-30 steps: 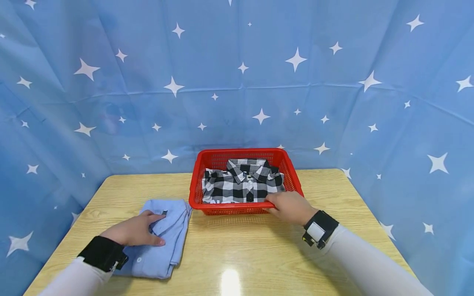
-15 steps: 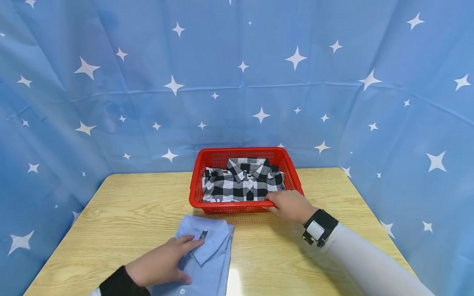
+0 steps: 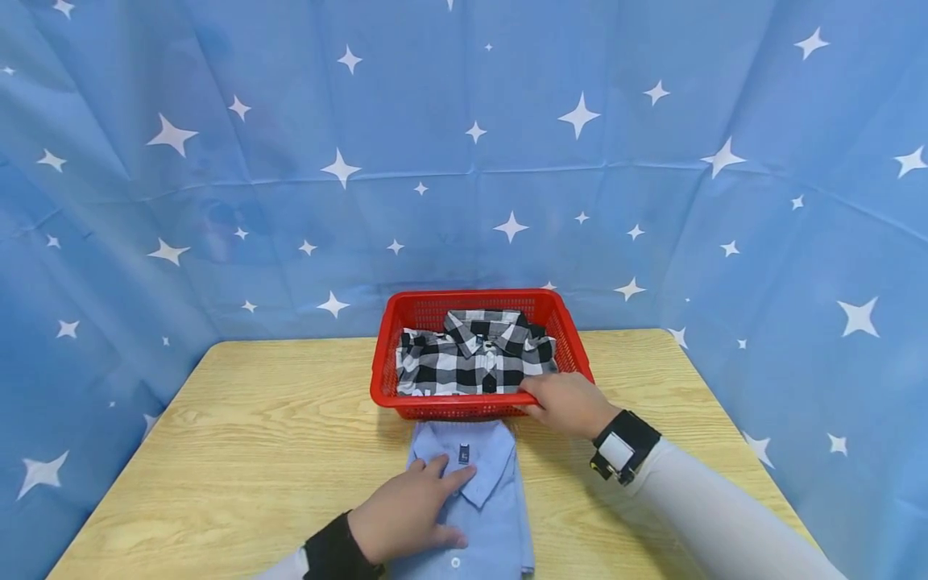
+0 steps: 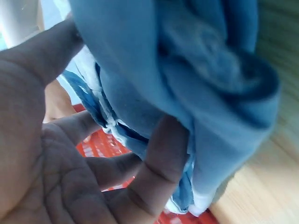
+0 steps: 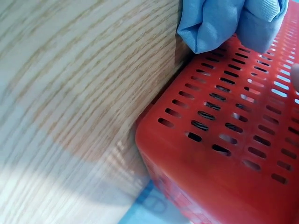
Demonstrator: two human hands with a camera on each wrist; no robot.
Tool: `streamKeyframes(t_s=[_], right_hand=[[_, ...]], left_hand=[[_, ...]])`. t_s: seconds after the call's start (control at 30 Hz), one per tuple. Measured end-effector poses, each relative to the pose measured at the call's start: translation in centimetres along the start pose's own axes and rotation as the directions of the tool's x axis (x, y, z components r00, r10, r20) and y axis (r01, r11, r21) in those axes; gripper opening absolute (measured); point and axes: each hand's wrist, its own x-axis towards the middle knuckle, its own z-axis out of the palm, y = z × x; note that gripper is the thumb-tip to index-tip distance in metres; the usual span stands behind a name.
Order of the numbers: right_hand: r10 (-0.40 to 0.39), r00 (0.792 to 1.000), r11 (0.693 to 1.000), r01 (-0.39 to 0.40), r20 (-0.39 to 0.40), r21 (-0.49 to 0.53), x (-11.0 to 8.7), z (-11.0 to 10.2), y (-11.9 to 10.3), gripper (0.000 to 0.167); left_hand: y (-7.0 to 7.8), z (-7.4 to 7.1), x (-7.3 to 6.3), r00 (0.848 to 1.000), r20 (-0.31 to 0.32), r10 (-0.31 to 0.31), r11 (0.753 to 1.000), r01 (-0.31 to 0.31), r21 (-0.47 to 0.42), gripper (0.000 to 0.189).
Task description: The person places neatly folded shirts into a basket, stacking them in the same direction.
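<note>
A folded light blue button-up shirt (image 3: 493,515) is in front of the basket at the middle of the table, its collar toward the basket's near wall. My left hand (image 3: 409,511) grips it from above, thumb and fingers spread over the front below the collar. In the left wrist view the fingers (image 4: 161,158) bend in against the cloth (image 4: 126,60). My right hand (image 3: 569,403) grips the near rim of the red plastic basket (image 3: 449,407) toward its right corner. Inside the basket lies a folded black-and-white checked shirt (image 3: 457,366).
The basket stands near the back of the light wooden table (image 3: 275,435). Behind the table hangs a blue curtain (image 3: 435,234) with white stars. In the right wrist view, the blue shirt's folds (image 5: 219,23) overlap the slotted basket wall (image 5: 219,126).
My left hand has brought the blue shirt from the left side of the table rightward to the front of the basket, straightening its angle. The right hand and basket have stayed put.
</note>
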Motion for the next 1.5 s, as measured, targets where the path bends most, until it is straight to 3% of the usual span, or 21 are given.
streamKeyframes(t_s=[0.23, 0.47, 0.53, 0.67, 0.73, 0.8, 0.87, 0.9, 0.93, 0.97, 1.07, 1.13, 1.23, 1.3, 1.37, 1.4, 1.43, 1.5], right_hand=[[-0.032, 0.998, 0.999, 0.031, -0.047, -0.006, 0.0, 0.3, 0.2, 0.015], [-0.006, 0.999, 1.0, 0.006, -0.042, 0.004, 0.0, 0.1, 0.0, 0.017], [-0.003, 0.999, 1.0, 0.003, -0.049, 0.006, -0.3, -0.1, -0.4, 0.025], [-0.064, 0.986, 0.998, 0.061, -0.157, -0.024, -2.3, -0.9, -1.9, 0.05], [-0.081, 0.969, 0.996, 0.073, -0.232, -0.042, -3.9, -1.1, -3.1, 0.052], [-0.041, 0.962, 0.999, 0.039, -0.272, -0.012, -5.5, -1.0, -4.2, 0.047], [0.094, 0.969, 0.987, -0.06, -0.228, 0.151, -6.8, -0.7, -5.2, 0.039], [0.176, 0.969, 0.954, -0.124, -0.174, 0.274, -7.3, -0.5, -5.6, 0.036], [0.255, 0.961, 0.894, -0.193, -0.105, 0.405, -7.6, -0.3, -6.0, 0.036], [0.324, 0.946, 0.808, -0.261, -0.029, 0.528, -7.8, 0.0, -6.2, 0.039], [0.425, 0.886, 0.473, -0.393, 0.186, 0.788, -8.2, 0.9, -6.6, 0.057], [0.413, 0.867, 0.275, -0.412, 0.28, 0.869, -8.5, 1.4, -6.6, 0.069], [0.362, 0.841, 0.037, -0.443, 0.402, 0.896, -9.0, 1.9, -6.2, 0.078], [0.33, 0.817, -0.084, -0.473, 0.472, 0.877, -9.2, 2.1, -5.8, 0.079], [0.297, 0.791, -0.184, -0.503, 0.536, 0.844, -9.2, 2.3, -5.5, 0.076], [0.276, 0.783, -0.223, -0.512, 0.558, 0.829, -9.3, 2.3, -5.3, 0.074], [0.252, 0.779, -0.255, -0.519, 0.574, 0.816, -9.3, 2.5, -5.1, 0.071], [0.209, 0.779, -0.297, -0.525, 0.591, 0.798, -9.3, 2.8, -4.9, 0.064]], left_hand=[[1.7, -0.1, 1.6, 0.999, -0.036, 0.04, 0.999, -0.038, 0.039, 0.082], [1.8, -0.4, 1.7, 1.0, -0.019, 0.016, 1.0, -0.016, 0.002, 0.084], [1.5, -0.4, 1.5, 1.0, -0.015, 0.012, 1.0, -0.012, -0.02, 0.085], [0.5, -0.1, 1.0, 1.0, -0.029, 0.001, 0.995, -0.003, -0.102, 0.085], [-0.1, 0.1, 0.6, 0.999, -0.051, -0.008, 0.99, 0.0, -0.144, 0.083], [-0.6, 0.4, 0.3, 0.996, -0.081, -0.037, 0.979, 0.021, -0.2, 0.082], [-1.2, 0.5, 0.0, 0.99, -0.111, -0.089, 0.962, 0.056, -0.268, 0.084], [-1.4, 0.5, -0.1, 0.985, -0.122, -0.122, 0.948, 0.08, -0.307, 0.086], [-1.6, 0.4, -0.1, 0.979, -0.133, -0.156, 0.931, 0.1, -0.351, 0.089], [-1.8, 0.3, -0.1, 0.972, -0.141, -0.187, 0.908, 0.116, -0.402, 0.091], [-2.4, 0.0, -0.1, 0.956, -0.138, -0.26, 0.795, 0.131, -0.592, 0.096], [-2.7, -0.3, -0.2, 0.952, -0.104, -0.289, 0.667, 0.122, -0.735, 0.096], [-3.3, -0.5, -0.4, 0.954, -0.022, -0.299, 0.394, 0.103, -0.913, 0.094], [-3.8, -0.5, -0.5, 0.959, 0.037, -0.281, 0.233, 0.105, -0.967, 0.092], [-4.2, -0.3, -0.7, 0.965, 0.08, -0.25, 0.125, 0.114, -0.986, 0.089], [-4.3, -0.1, -0.7, 0.969, 0.097, -0.229, 0.095, 0.122, -0.988, 0.085], [-4.5, 0.1, -0.8, 0.971, 0.109, -0.212, 0.081, 0.128, -0.988, 0.08], [-4.7, 0.5, -0.7, 0.975, 0.128, -0.184, 0.075, 0.144, -0.987, 0.068]])
